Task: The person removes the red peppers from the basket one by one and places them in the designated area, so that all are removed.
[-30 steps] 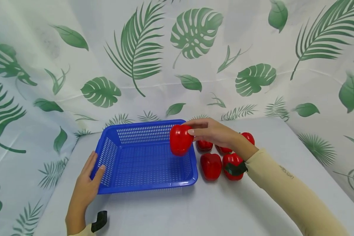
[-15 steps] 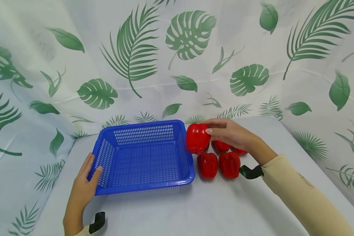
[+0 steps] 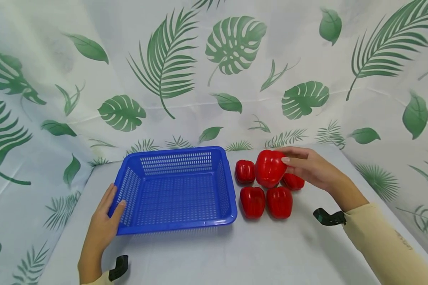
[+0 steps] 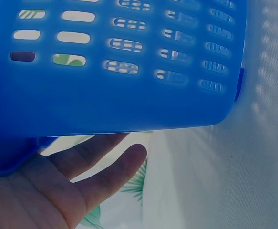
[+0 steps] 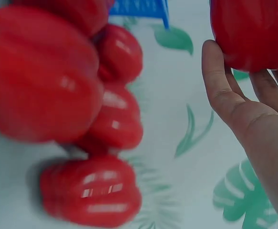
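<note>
A red bell pepper (image 3: 270,168) is in my right hand (image 3: 312,168), thumb on its near side, raised over the other peppers. The right wrist view shows this held bell pepper (image 5: 253,33) above the fingers, clear of the several bell peppers (image 5: 93,191) on the table. My left hand (image 3: 101,219) rests at the left side of a blue plastic basket (image 3: 176,226), fingers straight along the outside and thumb at the rim. In the left wrist view its fingers (image 4: 112,179) extend beside the slotted basket wall (image 4: 110,105). Nothing lies inside the basket.
Several red bell peppers (image 3: 252,202) stand grouped just right of the basket on the white table (image 3: 207,257). A leaf-patterned curtain (image 3: 185,79) rises behind the table and along its sides. Black straps or mounts (image 3: 329,217) show at both wrists.
My right hand has carried the bell pepper rightward, from over the basket's right end to above the pepper group. The left hand has stayed at the basket.
</note>
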Demonstrator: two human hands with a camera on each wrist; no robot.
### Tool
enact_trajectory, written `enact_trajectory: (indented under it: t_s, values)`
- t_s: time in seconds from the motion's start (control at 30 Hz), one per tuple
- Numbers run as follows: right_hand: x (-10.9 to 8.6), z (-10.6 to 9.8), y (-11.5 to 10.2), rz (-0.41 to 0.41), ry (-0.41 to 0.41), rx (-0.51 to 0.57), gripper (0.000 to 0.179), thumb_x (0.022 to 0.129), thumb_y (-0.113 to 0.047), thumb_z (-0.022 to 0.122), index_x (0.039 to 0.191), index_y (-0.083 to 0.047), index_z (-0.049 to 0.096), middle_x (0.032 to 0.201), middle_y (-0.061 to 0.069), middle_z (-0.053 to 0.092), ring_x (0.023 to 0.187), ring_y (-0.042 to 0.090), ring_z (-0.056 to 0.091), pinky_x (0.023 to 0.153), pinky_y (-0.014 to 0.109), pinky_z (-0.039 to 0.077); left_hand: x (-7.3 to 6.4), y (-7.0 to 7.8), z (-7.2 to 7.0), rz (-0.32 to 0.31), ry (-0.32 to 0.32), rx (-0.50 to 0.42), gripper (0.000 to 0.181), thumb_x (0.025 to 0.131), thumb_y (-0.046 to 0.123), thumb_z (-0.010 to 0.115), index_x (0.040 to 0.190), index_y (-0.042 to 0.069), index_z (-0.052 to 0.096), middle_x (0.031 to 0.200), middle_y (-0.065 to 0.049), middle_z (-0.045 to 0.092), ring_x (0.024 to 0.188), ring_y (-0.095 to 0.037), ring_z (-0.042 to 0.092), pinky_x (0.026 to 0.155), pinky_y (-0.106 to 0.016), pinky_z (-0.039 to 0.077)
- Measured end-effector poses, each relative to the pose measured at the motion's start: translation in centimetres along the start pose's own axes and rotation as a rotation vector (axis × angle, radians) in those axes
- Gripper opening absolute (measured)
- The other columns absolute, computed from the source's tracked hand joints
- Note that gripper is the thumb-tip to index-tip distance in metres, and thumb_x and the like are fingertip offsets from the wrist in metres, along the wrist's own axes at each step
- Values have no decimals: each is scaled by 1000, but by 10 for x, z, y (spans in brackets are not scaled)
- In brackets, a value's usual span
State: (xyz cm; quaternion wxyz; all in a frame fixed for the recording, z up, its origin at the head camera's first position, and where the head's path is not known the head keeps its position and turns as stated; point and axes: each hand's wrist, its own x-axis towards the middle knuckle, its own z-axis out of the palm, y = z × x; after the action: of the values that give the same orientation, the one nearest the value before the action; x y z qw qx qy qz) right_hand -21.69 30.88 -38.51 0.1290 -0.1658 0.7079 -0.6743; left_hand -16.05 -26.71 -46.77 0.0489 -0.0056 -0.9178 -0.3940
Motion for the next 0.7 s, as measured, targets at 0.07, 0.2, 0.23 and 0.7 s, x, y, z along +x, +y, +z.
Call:
enact_trajectory:
  t_s: [0.07,0.2,0.23,0.7]
  values:
    - [-9,-10,4,-14,4,12,41,105,1,56,143,-13,64,135,3,68,120,22,68,95,39,62,1,1,1,6,1,1,74,115,39,47,170,1,14,178,-20,7,160,-50,9,125,-69,10]
    - [-23,-29,12,-37,-3,24,43,106,3,52,139,-18,69,134,2,69,119,20,69,94,37,62,0,2,1,7,12,0,74,116,39,47,170,1,14,178,-19,7,161,-49,9,126,-69,10]
    - [-27,-34,14,-38,-7,26,43,106,3,51,138,-18,69,134,2,70,118,20,69,94,36,62,0,2,1,4,12,0,74,116,39,47,170,1,14,178,-19,6,161,-49,9,126,-68,10]
    - [-77,-87,55,71,4,38,46,108,4,45,139,-19,71,134,0,72,117,20,70,93,39,63,-1,3,2,-7,5,10,74,116,38,47,170,1,13,178,-19,6,161,-49,8,126,-68,9]
